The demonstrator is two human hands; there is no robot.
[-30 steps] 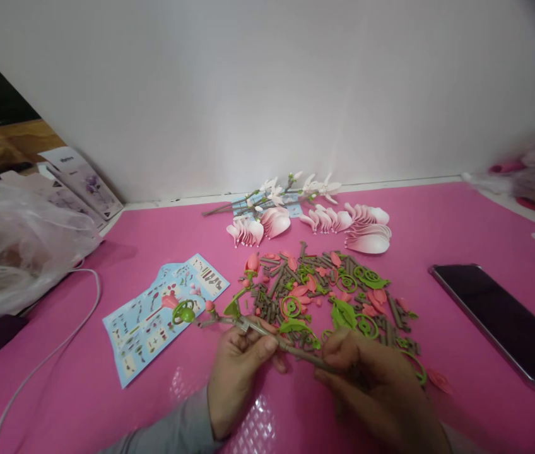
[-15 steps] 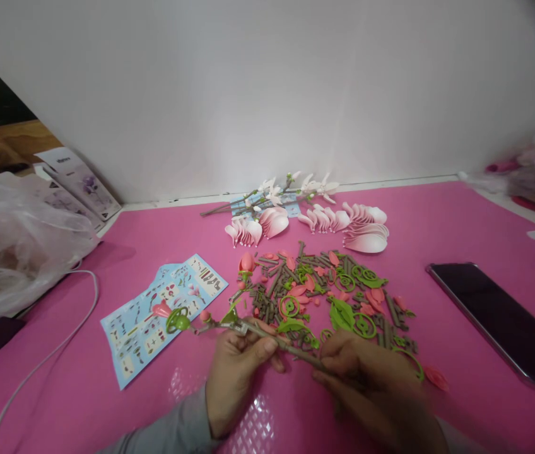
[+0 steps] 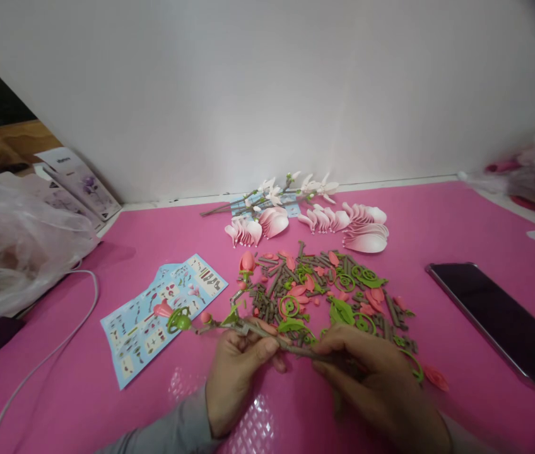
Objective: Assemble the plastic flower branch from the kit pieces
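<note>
Left hand [image 3: 234, 384], right hand [image 3: 371, 384] on flower stem [image 3: 291, 345], parts pile [image 3: 324, 293] behind, phone [image 3: 489, 321] right

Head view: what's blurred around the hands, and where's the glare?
In the head view, the right hand looks blurred, the left hand sharper; glare sits on the pink mat below it; the bag at far right is smeared.

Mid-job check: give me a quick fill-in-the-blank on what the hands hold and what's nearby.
The left hand and right hand both hold one long brown plastic ____.
The phone lies to the ____ of the loose green and coral parts, in the head camera's view.
The blue instruction sheet lies on a ____ mat.
Answers: stem; right; pink.
</note>
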